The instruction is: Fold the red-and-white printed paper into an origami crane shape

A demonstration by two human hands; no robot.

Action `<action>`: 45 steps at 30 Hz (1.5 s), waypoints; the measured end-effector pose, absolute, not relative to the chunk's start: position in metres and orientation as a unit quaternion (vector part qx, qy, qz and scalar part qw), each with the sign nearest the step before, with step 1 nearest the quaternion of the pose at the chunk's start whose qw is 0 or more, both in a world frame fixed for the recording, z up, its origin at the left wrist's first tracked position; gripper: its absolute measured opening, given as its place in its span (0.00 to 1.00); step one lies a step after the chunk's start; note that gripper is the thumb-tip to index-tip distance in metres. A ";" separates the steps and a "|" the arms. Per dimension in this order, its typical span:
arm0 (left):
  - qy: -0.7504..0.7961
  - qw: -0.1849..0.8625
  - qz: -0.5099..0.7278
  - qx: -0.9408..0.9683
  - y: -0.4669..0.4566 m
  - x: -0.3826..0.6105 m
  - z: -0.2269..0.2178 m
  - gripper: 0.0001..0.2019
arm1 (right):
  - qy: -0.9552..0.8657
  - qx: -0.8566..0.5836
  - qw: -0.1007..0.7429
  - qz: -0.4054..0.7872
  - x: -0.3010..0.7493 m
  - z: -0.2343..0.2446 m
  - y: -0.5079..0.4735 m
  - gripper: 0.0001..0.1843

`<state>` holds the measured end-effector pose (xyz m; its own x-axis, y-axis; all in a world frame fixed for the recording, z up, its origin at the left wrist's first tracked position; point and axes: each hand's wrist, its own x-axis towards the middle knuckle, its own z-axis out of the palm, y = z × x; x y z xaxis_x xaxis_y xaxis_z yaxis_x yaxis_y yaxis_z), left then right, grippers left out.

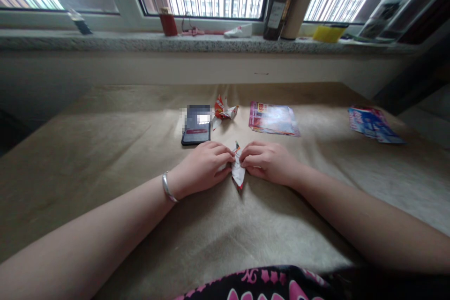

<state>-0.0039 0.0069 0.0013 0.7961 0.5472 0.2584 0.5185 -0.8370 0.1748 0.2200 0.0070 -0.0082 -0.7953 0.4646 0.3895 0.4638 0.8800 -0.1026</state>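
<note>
Between my two hands stands a narrow piece of folded paper (238,173), mostly white with red and dark bits at its pointed ends. My left hand (207,163), with a silver bracelet (168,188) at the wrist, pinches its left side with bent fingers. From the other side, my right hand (269,161) grips the paper's right edge between closed fingertips. Just beyond the hands sits a red and white folded paper crane (225,110). Beside it, a dark phone (197,136) lies flat, its screen partly blurred out.
A stack of glossy printed sheets (274,119) lies beyond my right hand, and more colourful sheets (374,124) are fanned at the far right. Along the stone windowsill (133,42) stand a red container (168,22), a dark jar (277,14) and a yellow object (329,33).
</note>
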 end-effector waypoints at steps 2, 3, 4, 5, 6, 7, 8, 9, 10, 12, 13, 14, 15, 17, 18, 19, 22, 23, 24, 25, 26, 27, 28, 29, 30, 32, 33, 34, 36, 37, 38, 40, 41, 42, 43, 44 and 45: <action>0.281 0.041 0.145 0.948 0.007 -0.003 0.002 0.09 | -0.941 -0.245 0.232 0.027 0.220 -0.009 0.009 0.08; 0.281 0.039 0.141 0.949 0.007 -0.003 0.002 0.09 | -0.938 -0.246 0.242 0.039 0.220 -0.010 0.010 0.08; 0.280 0.039 0.137 0.949 0.006 -0.003 0.002 0.10 | -0.935 -0.248 0.249 0.054 0.221 -0.010 0.011 0.08; 0.280 0.039 0.134 0.950 0.006 -0.003 0.003 0.10 | -0.932 -0.251 0.253 0.070 0.221 -0.011 0.012 0.08; 0.279 0.039 0.131 0.951 0.006 -0.004 0.004 0.10 | -0.929 -0.254 0.256 0.087 0.222 -0.012 0.013 0.07; 0.278 0.040 0.129 0.951 0.006 -0.004 0.004 0.11 | -0.926 -0.256 0.258 0.103 0.222 -0.012 0.014 0.07; 0.276 0.042 0.129 0.951 0.005 -0.004 0.005 0.12 | -0.923 -0.256 0.262 0.118 0.222 -0.013 0.014 0.07; 0.275 0.044 0.128 0.952 0.005 -0.004 0.005 0.13 | -0.920 -0.257 0.266 0.130 0.223 -0.013 0.015 0.07; 0.275 0.045 0.129 0.952 0.004 -0.004 0.006 0.14 | -0.917 -0.258 0.271 0.139 0.223 -0.014 0.016 0.07; 0.275 0.044 0.130 0.952 0.004 -0.004 0.006 0.13 | -0.912 -0.259 0.280 0.153 0.223 -0.014 0.016 0.06; 0.274 0.040 0.131 0.952 0.004 -0.003 0.006 0.12 | -0.909 -0.259 0.283 0.160 0.222 -0.014 0.016 0.06; 0.271 0.032 0.131 0.953 0.004 -0.003 0.006 0.11 | -0.908 -0.260 0.286 0.164 0.222 -0.014 0.016 0.06; 0.266 0.023 0.132 0.955 0.004 -0.002 0.005 0.10 | -0.906 -0.260 0.288 0.168 0.221 -0.014 0.016 0.06; 0.253 -0.001 0.133 0.958 0.003 -0.002 0.005 0.10 | -0.906 -0.261 0.288 0.167 0.220 -0.014 0.014 0.06; 0.246 -0.013 0.131 0.960 0.003 -0.002 0.005 0.10 | -0.907 -0.264 0.286 0.161 0.220 -0.013 0.013 0.06; 0.241 -0.024 0.128 0.962 0.003 -0.002 0.005 0.11 | -0.909 -0.267 0.283 0.152 0.219 -0.013 0.012 0.06; 0.234 -0.046 0.117 0.964 0.003 -0.002 0.005 0.12 | -0.921 -0.270 0.258 0.108 0.218 -0.012 0.009 0.06; 0.232 -0.050 0.117 0.964 0.003 -0.002 0.005 0.13 | -0.927 -0.267 0.248 0.088 0.218 -0.012 0.008 0.06; 0.230 -0.053 0.118 0.964 0.003 -0.002 0.004 0.13 | -0.933 -0.262 0.237 0.067 0.218 -0.011 0.008 0.06; 0.231 -0.054 0.122 0.964 0.004 -0.002 0.004 0.13 | -0.939 -0.256 0.227 0.046 0.218 -0.011 0.007 0.05; 0.232 -0.054 0.127 0.963 0.004 -0.003 0.003 0.13 | -0.943 -0.250 0.218 0.024 0.218 -0.010 0.007 0.05; 0.235 -0.052 0.134 0.961 0.005 -0.003 0.002 0.14 | -0.947 -0.245 0.209 0.004 0.218 -0.009 0.006 0.05; 0.238 -0.049 0.140 0.960 0.005 -0.003 0.001 0.14 | -0.950 -0.240 0.199 -0.015 0.218 -0.008 0.005 0.05; 0.241 -0.044 0.144 0.959 0.005 -0.003 0.000 0.14 | -0.953 -0.234 0.189 -0.033 0.218 -0.007 0.004 0.06; 0.243 -0.040 0.148 0.958 0.005 -0.004 0.000 0.14 | -0.956 -0.229 0.179 -0.048 0.218 -0.005 0.003 0.08; 0.247 -0.035 0.150 0.957 0.005 -0.003 -0.001 0.13 | -0.962 -0.210 0.160 -0.073 0.218 -0.002 0.000 0.10; 0.249 -0.034 0.150 0.956 0.005 -0.003 -0.001 0.13 | -0.963 -0.204 0.156 -0.080 0.218 -0.001 -0.001 0.10; 0.251 -0.033 0.150 0.956 0.004 -0.003 -0.001 0.13 | -0.963 -0.202 0.156 -0.084 0.217 0.000 -0.002 0.10; 0.256 -0.032 0.145 0.955 0.003 -0.002 0.000 0.12 | -0.959 -0.217 0.166 -0.077 0.217 -0.001 -0.003 0.10; 0.260 -0.032 0.141 0.955 0.003 -0.001 0.000 0.11 | -0.955 -0.229 0.174 -0.068 0.216 -0.001 -0.003 0.09; 0.264 -0.031 0.136 0.954 0.002 -0.001 0.001 0.11 | -0.952 -0.240 0.181 -0.058 0.216 -0.002 -0.003 0.09; 0.268 -0.030 0.131 0.954 0.002 0.000 0.002 0.10 | -0.947 -0.253 0.196 -0.034 0.215 -0.004 -0.002 0.08; 0.267 -0.030 0.131 0.954 0.002 0.000 0.002 0.09 | -0.945 -0.255 0.204 -0.019 0.215 -0.005 -0.002 0.08; 0.263 -0.032 0.133 0.955 0.001 0.000 0.002 0.09 | -0.943 -0.255 0.213 -0.003 0.215 -0.006 -0.002 0.07; 0.257 -0.036 0.134 0.956 0.001 0.000 0.003 0.09 | -0.941 -0.256 0.222 0.015 0.215 -0.006 -0.001 0.08; 0.251 -0.041 0.136 0.957 0.001 0.000 0.003 0.09 | -0.938 -0.257 0.230 0.030 0.214 -0.006 -0.001 0.08; 0.246 -0.046 0.137 0.959 0.001 0.000 0.003 0.09 | -0.936 -0.257 0.237 0.043 0.214 -0.006 -0.001 0.08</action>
<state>-0.0002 0.0012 0.0031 0.8421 0.4583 0.2844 0.4832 -0.8753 -0.0204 0.2143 -0.0015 -0.0060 -0.7550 0.5021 0.4217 0.4613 0.8638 -0.2025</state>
